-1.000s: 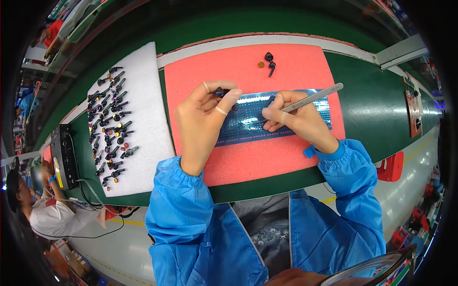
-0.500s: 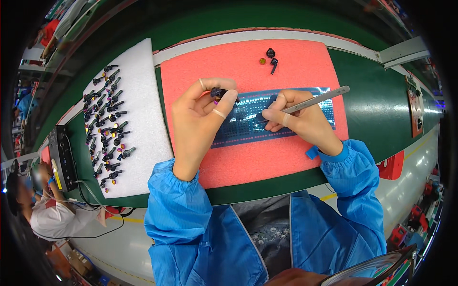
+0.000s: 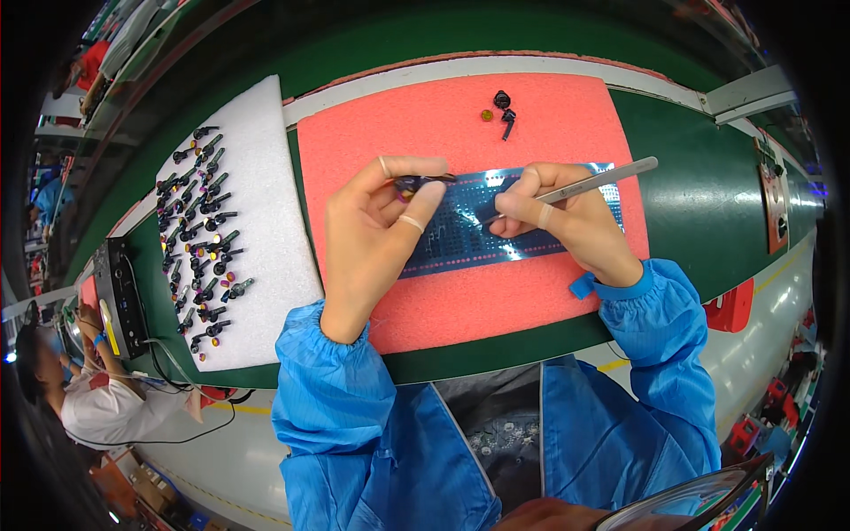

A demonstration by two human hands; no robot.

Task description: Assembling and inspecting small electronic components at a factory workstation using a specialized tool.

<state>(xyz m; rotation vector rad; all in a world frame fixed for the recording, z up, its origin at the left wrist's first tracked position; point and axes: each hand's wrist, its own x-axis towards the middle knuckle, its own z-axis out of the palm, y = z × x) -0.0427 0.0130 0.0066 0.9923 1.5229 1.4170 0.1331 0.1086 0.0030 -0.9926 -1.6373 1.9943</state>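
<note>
Head view: the left hand [image 3: 372, 226] is pinching a dark earbud [image 3: 413, 184]; the right hand [image 3: 567, 212] is gripping metal tweezers [image 3: 611, 177].
The left thumb and fingers are closing around the earbud, now lying flatter than half a second ago, its narrow end pointing toward the right hand, which is sitting slightly farther right. Below the right fingers, the tweezers' tip is meeting or hovering over a blue sheet [image 3: 460, 243]; I cannot tell which.
</note>
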